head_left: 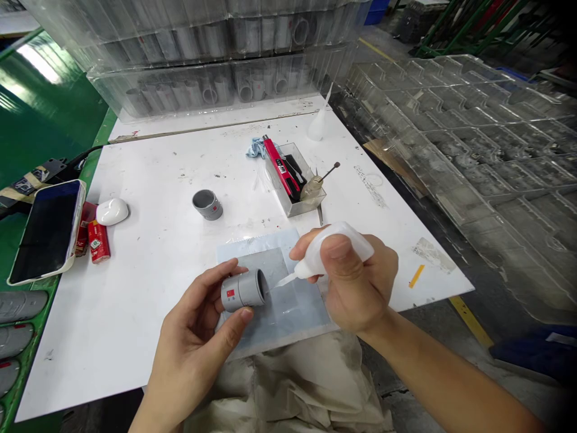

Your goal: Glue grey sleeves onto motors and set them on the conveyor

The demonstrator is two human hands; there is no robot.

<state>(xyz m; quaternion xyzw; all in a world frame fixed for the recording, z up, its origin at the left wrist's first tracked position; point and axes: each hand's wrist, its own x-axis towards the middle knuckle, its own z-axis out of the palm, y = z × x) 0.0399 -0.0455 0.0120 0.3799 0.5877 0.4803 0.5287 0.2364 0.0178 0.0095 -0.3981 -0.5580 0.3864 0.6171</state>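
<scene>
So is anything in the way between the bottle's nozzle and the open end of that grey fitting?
Nothing visible does. The bottle's nozzle, in the right hand, points at the open end of the fitting in the left hand, across a narrow gap.

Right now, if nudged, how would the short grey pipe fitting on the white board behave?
The grey pipe fitting looks rigid and, being hollow, fairly light. Upright on its flat end it should stay put; tipped over, it would likely roll.
</scene>
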